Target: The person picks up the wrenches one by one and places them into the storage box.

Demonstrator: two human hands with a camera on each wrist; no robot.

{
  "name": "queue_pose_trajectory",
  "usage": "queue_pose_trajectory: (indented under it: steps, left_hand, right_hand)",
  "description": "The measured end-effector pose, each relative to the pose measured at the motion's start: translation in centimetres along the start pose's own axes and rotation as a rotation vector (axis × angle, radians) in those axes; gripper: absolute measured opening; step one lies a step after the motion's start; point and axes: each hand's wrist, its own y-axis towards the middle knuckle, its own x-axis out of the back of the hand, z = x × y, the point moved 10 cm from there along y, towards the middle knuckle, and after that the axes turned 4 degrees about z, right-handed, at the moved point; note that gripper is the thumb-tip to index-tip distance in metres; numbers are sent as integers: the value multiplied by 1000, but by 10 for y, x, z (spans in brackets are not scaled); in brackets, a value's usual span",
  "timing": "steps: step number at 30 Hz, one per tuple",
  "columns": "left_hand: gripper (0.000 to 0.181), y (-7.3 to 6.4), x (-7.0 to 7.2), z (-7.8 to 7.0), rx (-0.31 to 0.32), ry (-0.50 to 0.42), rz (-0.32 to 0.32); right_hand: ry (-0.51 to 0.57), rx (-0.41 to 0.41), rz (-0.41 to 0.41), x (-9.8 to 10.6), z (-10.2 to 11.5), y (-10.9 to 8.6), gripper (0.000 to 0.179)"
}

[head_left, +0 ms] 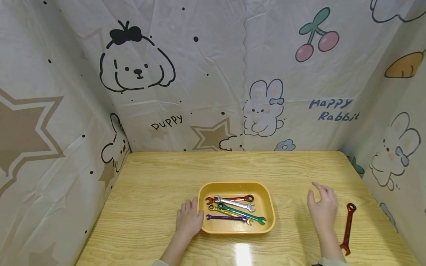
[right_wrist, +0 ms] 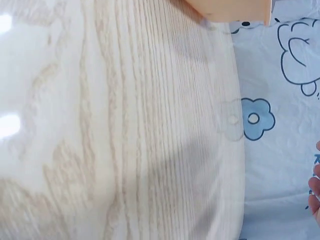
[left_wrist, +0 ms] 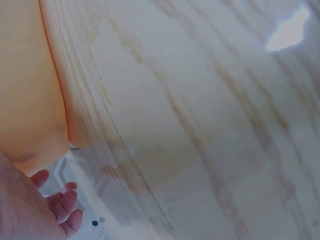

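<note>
My left hand (head_left: 189,220) lies at the left side of a yellow plastic tray (head_left: 270,210), its thumb right at the rim. In the left wrist view the loosely bent fingers (left_wrist: 64,204) sit beside the tray wall (left_wrist: 30,75). Inside the tray lie a red wrench (head_left: 233,200), a silver wrench (head_left: 234,203), a green wrench (head_left: 244,214), a gold wrench (head_left: 229,211) and a purple wrench (head_left: 226,217), partly overlapping. My right hand (head_left: 323,208) is over the table to the right of the tray, holding nothing, fingers relaxed. Another red wrench (head_left: 348,229) lies right of it.
The wood-grain table (head_left: 159,177) is bounded at the back and sides by a printed cloth (head_left: 213,74) with cartoon puppies, rabbits and stars. A bright light reflection shows on the table in front of the tray.
</note>
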Motion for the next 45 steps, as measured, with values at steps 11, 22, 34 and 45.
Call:
queue_pose_trajectory:
  steps: [11,22,34,45]
  left_hand:
    - [45,0,-2,0,11,-5,2]
    - [43,1,-4,1,4,-4,-4]
    - [43,0,-3,1,6,-9,-10]
    - [44,1,-5,2,4,2,-8]
  right_hand:
    - [-53,-161,20,15,-37,-10,26]
    - [-103,-361,79,21,-76,-23,32]
    - [-139,-516,119,24,-109,-37,36]
    - [-144,-627,103,25,-132,-51,42]
